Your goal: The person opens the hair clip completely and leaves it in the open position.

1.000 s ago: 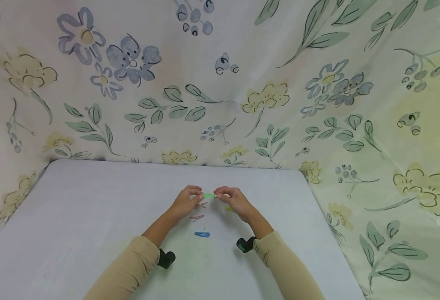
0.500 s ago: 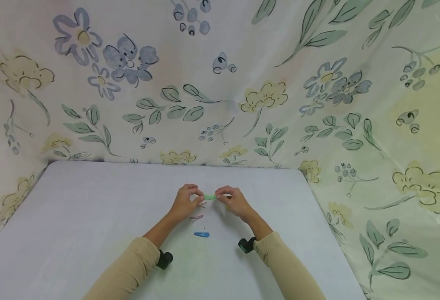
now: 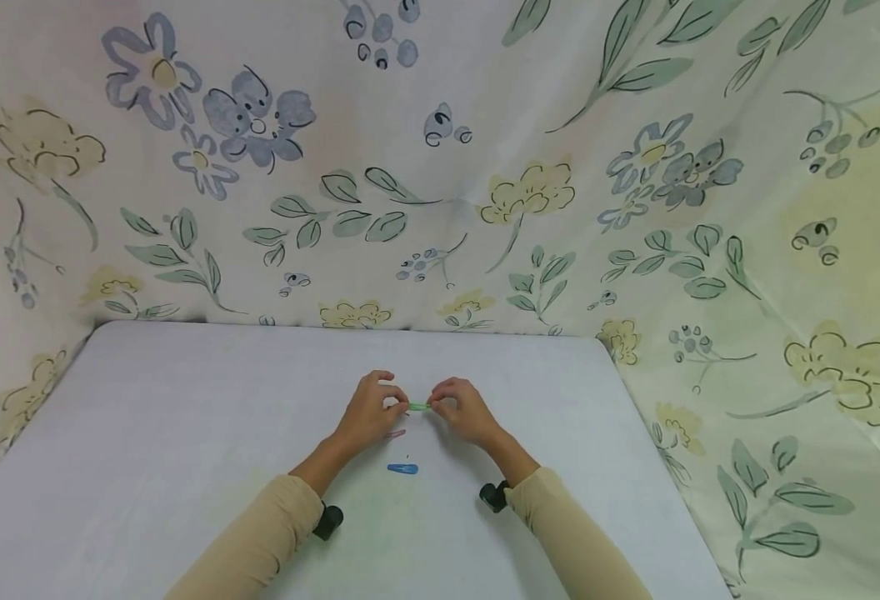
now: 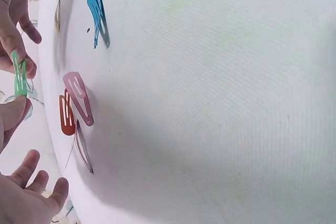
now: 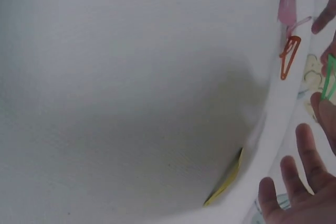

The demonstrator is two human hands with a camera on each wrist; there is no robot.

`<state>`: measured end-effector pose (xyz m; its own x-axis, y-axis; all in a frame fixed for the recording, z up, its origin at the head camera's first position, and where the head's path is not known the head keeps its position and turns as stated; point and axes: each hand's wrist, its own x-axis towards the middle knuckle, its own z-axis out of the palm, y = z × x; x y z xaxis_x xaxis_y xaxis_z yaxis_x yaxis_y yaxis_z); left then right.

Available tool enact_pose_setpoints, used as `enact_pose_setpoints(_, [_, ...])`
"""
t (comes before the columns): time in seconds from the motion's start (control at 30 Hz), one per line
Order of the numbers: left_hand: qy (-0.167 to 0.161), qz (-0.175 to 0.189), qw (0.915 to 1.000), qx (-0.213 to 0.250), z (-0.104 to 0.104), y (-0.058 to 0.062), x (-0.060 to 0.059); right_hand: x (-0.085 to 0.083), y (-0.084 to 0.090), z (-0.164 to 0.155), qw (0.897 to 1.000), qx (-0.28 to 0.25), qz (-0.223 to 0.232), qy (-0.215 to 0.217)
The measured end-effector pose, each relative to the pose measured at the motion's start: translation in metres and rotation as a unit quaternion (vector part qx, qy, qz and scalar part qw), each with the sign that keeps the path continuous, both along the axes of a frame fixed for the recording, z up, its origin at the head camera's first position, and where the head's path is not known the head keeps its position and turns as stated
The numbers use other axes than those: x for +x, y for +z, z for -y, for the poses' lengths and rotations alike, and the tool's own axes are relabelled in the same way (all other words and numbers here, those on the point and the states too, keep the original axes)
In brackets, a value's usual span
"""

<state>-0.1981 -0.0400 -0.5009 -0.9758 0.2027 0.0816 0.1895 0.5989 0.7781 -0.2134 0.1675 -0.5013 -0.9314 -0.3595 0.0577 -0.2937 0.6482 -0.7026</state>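
Note:
Both hands pinch a green snap hair clip [image 3: 418, 407] between them, held above the table. My left hand [image 3: 367, 412] has one end between thumb and index finger, and my right hand [image 3: 467, 412] has the other. In the left wrist view the clip's slotted frame spans the two sets of fingertips. Its other fingers are spread on each hand. Below lie a pink hair clip [image 4: 79, 97], an orange one [image 4: 66, 114] and another thin pinkish clip [image 4: 82, 150], close together. The head view shows them partly hidden by my left hand.
Nearer me on the white table [image 3: 185, 467] lies a blue hair clip [image 3: 402, 468]. A yellow clip [image 5: 226, 184] lies on the right-hand side, hidden in the head view by my right hand. Floral fabric [image 3: 425, 167] hangs behind the table.
Both hands have come slightly lower and nearer with the green hair clip. My right hand now covers the yellow clip in the head view, and my left hides more of the orange and pink ones.

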Motion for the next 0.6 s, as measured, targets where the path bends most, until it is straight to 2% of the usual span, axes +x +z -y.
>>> enact_pose_setpoints(0.17, [-0.003,-0.013,0.9997,-0.022,0.001,-0.002,0.0,0.002,-0.004,0.003,1.0,0.011,-0.021,0.004])
enact_pose_setpoints(0.4, [-0.014,-0.04,0.9982,-0.042,0.003,-0.009,0.0,0.004,-0.01,0.006,0.996,0.064,-0.064,0.01])
enact_pose_setpoints(0.6, [-0.027,-0.051,0.9966,-0.058,0.005,-0.014,0.002,0.005,-0.017,0.007,0.994,0.094,-0.062,0.003])
